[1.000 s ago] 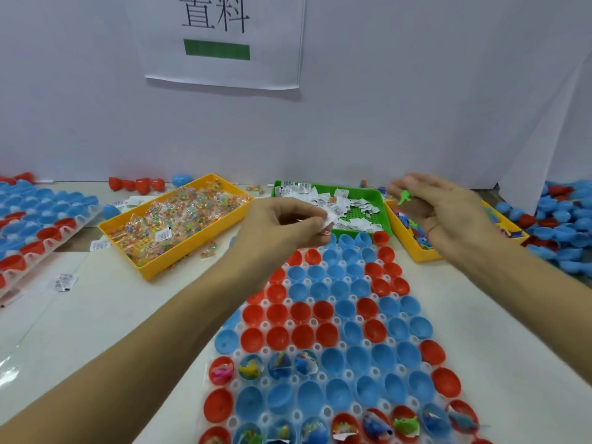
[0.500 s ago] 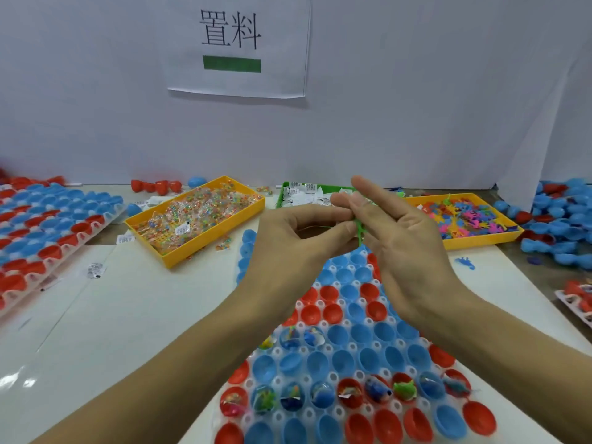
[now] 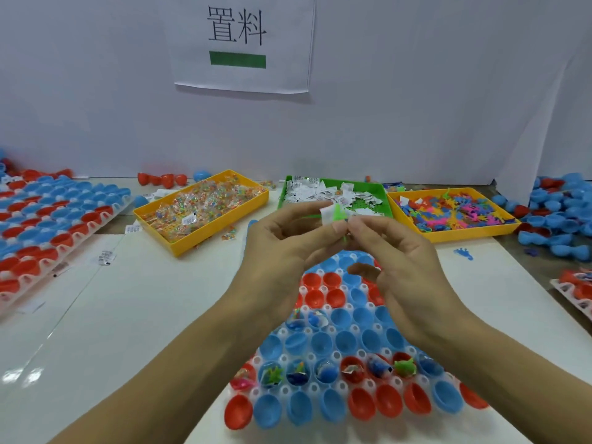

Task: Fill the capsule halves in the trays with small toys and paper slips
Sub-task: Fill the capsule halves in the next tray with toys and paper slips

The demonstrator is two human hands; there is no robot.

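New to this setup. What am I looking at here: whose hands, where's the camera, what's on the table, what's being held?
No robot: a person's bare hands, filmed by one head-worn camera looking forward and down. The left hand pinches a white paper slip; the right hand meets it, fingers on a small green toy. Below lies a white tray of red and blue capsule halves, one row already filled. Behind: a yellow bin of wrapped packets, a green bin of slips, and a yellow bin of toys. Another capsule tray sits far left.

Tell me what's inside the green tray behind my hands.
The green tray holds a loose pile of white paper slips, with some bare green floor. The left hand and right hand cover its near edge.
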